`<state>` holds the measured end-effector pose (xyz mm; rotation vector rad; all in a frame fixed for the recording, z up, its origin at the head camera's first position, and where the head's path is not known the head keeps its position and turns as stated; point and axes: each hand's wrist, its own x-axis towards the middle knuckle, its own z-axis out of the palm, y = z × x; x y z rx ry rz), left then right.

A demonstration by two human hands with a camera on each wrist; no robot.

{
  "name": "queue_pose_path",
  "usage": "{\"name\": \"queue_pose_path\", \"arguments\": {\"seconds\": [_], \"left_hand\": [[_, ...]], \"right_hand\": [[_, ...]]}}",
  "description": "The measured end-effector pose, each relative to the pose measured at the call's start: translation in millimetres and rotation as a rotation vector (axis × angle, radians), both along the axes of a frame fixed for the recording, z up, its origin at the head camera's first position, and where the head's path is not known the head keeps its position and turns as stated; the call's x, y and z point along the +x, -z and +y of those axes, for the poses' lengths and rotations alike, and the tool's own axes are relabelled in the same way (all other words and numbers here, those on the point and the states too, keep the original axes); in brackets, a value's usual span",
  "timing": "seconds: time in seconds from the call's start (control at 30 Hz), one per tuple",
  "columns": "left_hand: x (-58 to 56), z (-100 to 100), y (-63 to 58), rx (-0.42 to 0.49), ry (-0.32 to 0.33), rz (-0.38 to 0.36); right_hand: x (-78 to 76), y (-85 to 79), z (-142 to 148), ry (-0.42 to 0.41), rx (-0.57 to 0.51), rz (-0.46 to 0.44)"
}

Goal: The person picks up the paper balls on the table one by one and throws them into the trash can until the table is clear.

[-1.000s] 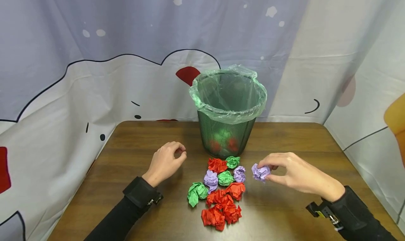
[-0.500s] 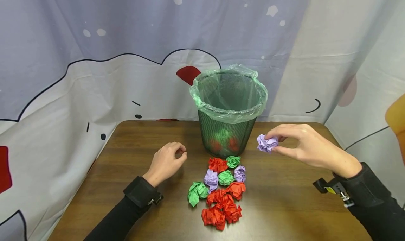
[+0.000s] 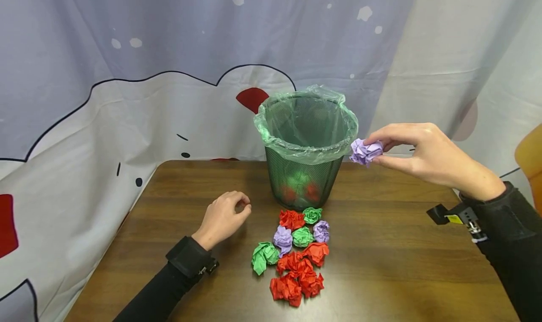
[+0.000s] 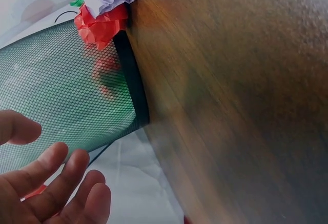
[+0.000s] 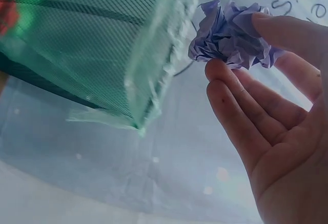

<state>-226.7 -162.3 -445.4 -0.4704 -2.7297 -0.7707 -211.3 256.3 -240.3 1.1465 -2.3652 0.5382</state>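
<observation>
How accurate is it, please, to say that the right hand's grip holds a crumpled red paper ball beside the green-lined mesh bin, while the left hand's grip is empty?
Only the colour is wrong: the crumpled paper ball in the right hand's grip is purple, not red, as the right wrist view shows. The rest stands.

A lavender and white printed cloth [image 3: 169,30] hangs behind a brown wood-grain table [image 3: 394,247] with rounded far corners
</observation>
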Motion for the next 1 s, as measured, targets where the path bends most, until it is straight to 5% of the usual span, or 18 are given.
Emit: {"name": "queue_pose_path", "arguments": {"seconds": [0.63,1.0], "left_hand": [[4.5,0,2.5,-0.004,0.008,-0.013],[6.0,1,3.3,-0.015,0.003,-0.018]], "right_hand": [[-49.7,-37.8,-19,0.132,-0.018,-0.059],[-80.2,-40.3,-37,0.154,0.088,-0.219]]}}
